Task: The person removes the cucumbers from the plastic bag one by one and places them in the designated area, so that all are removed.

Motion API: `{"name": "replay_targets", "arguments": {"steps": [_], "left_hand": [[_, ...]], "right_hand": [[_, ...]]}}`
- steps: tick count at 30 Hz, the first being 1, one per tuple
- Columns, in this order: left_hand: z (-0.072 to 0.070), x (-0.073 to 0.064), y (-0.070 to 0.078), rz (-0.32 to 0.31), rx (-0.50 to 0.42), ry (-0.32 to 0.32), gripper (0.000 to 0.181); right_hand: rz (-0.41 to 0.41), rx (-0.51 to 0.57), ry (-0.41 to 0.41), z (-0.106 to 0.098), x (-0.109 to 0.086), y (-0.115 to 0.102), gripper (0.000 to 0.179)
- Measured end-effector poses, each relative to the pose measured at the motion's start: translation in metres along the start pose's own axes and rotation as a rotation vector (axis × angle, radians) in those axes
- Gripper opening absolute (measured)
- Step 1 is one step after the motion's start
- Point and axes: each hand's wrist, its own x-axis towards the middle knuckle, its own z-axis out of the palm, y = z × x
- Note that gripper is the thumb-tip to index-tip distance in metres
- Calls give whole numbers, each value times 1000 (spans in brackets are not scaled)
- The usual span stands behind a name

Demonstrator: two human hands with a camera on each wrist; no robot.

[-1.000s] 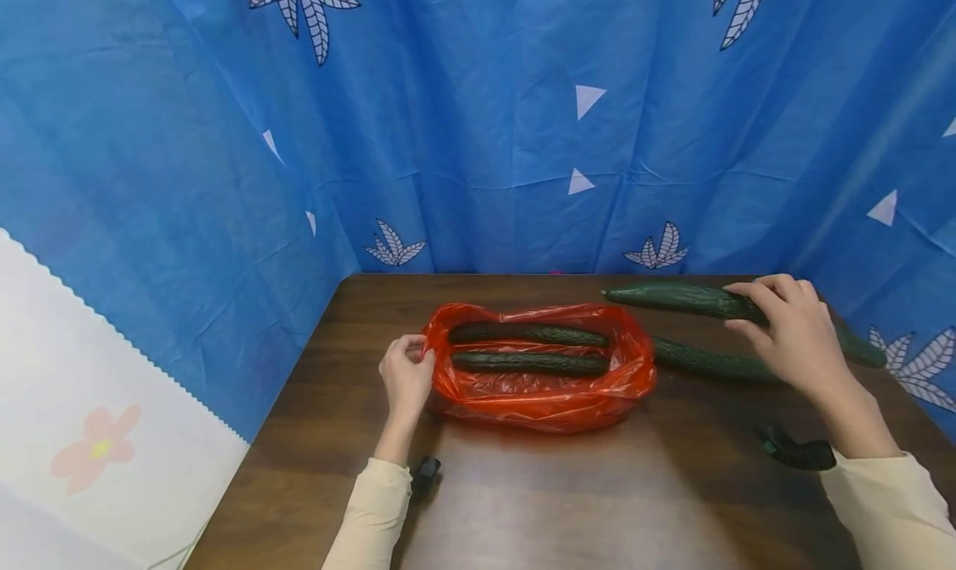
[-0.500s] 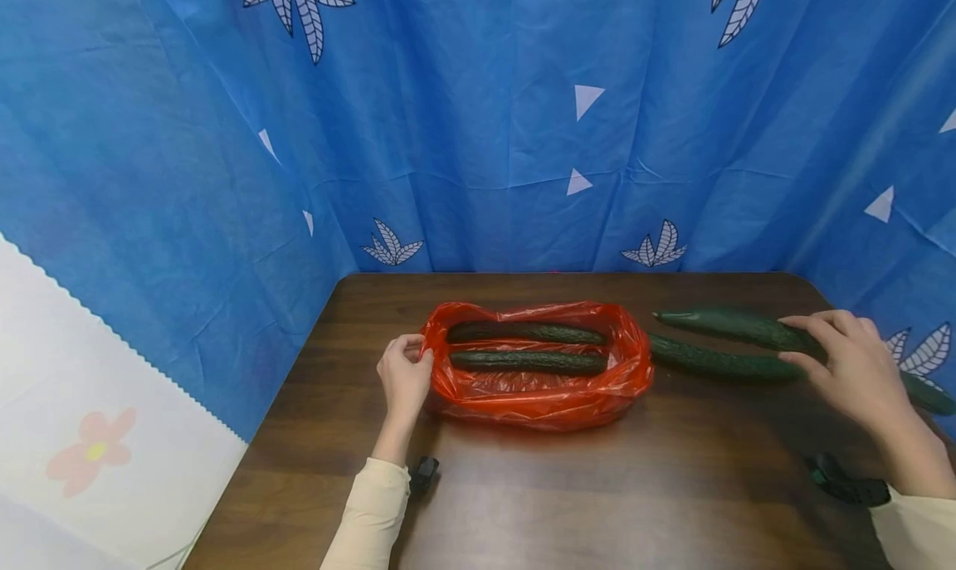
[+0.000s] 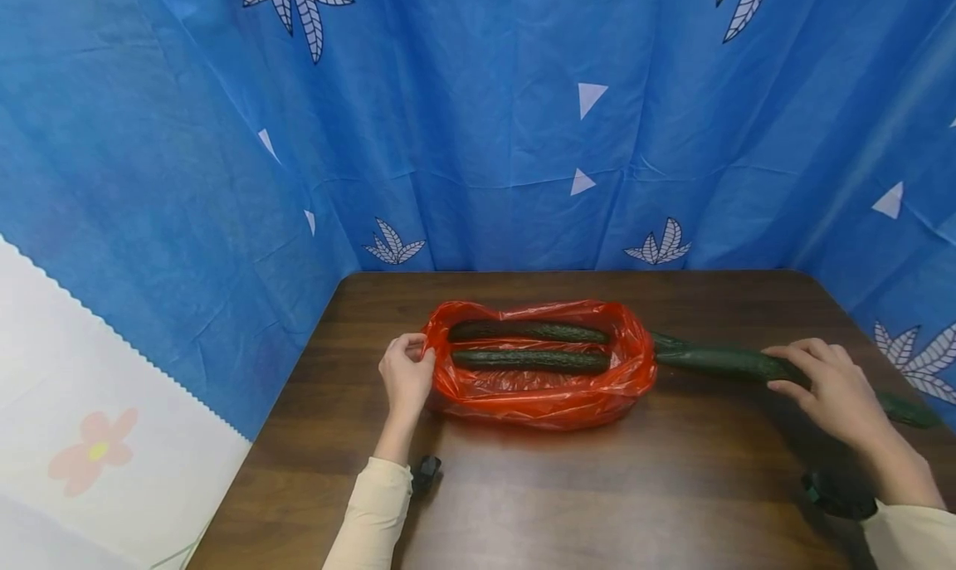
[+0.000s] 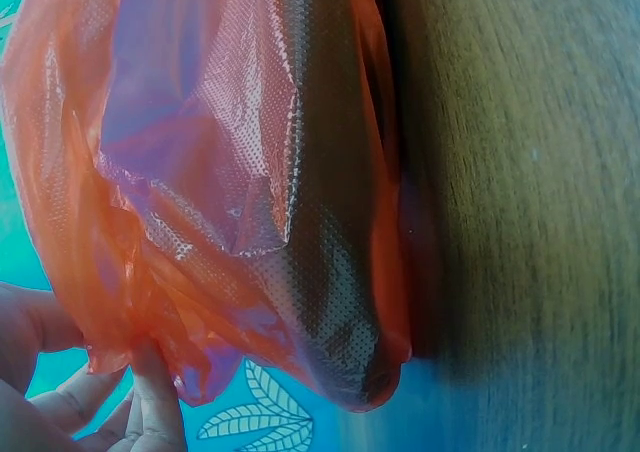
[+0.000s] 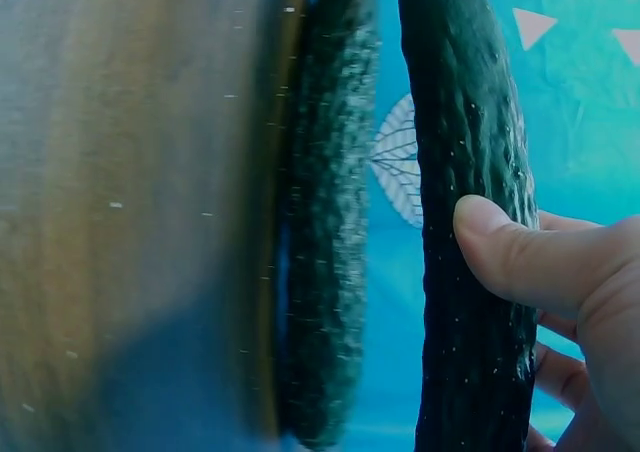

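Observation:
My left hand (image 3: 407, 379) pinches the left rim of a red plastic bag (image 3: 538, 410) that stands with its mouth open on the table. Inside it lie two dark green cucumbers, a rear one (image 3: 530, 331) and a front one (image 3: 532, 360), side by side. To the right, my right hand (image 3: 840, 396) grips another cucumber (image 3: 735, 363) around its middle, thumb on the near side. In the right wrist view that cucumber is apart from a further cucumber (image 5: 330, 242) lying on the table, which the held one mostly hides in the head view.
The brown wooden table (image 3: 597, 487) runs up to a blue patterned curtain (image 3: 478, 138) at the back and sides. A pale cloth with a flower print (image 3: 97, 451) hangs at the left. Dark wrist devices sit under both forearms.
My right hand carried the held cucumber rightward from beside the bag, then lower and nearer, over the lying cucumber. The left hand keeps its hold on the bag.

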Motion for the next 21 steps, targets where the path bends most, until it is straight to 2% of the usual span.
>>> {"name": "replay_targets", "arguments": {"steps": [7,21], "left_hand": [[-1,-1,-1,5,-3,-2,18],[1,-3,-1,16,-15,4,18]], "right_hand": [[-57,-9,-15,18,-1,1,47],[-5,54,-82,38,-5,-5,46]]}}
